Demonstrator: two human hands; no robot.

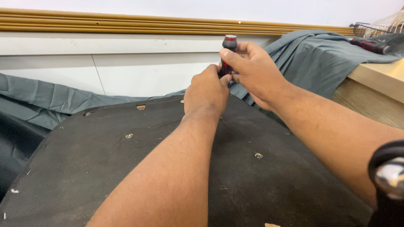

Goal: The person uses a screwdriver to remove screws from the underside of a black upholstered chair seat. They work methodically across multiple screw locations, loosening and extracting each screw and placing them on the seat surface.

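Looking down from the person's head, the nearest thing is a shiny chrome knob on a black part [389,176], just right of the big black fabric panel [105,168]. This dusty panel looks like the underside of a chair seat, and everything else can be told from it. Little metal staples and bolt holes [129,135] dot its top, and bits of pale chips lie on it.

Both arms reach out over the panel to its far edge. The left hand [206,90] is curled shut low down, and its fingers seem to pinch the lower part of a screwdriver right at the panel's far rim. The right hand [254,69] is wrapped around the screwdriver handle [229,46], which is black and red with a red ring on top. The handle stands nearly upright, just above the panel's far edge. The tip is hidden behind the left hand, so one cannot tell what it touches.

To do this well, the tool should stay straight up, the left hand should keep the tip steady, and the right hand should push down while it turns, so it seems.

Behind the panel lies a grey-green cloth [320,63]. Far right of the panel is a wooden table [374,80] with another red and black tool [370,45] on it. Behind it all, a white wall carries a brown wooden rail [126,23].
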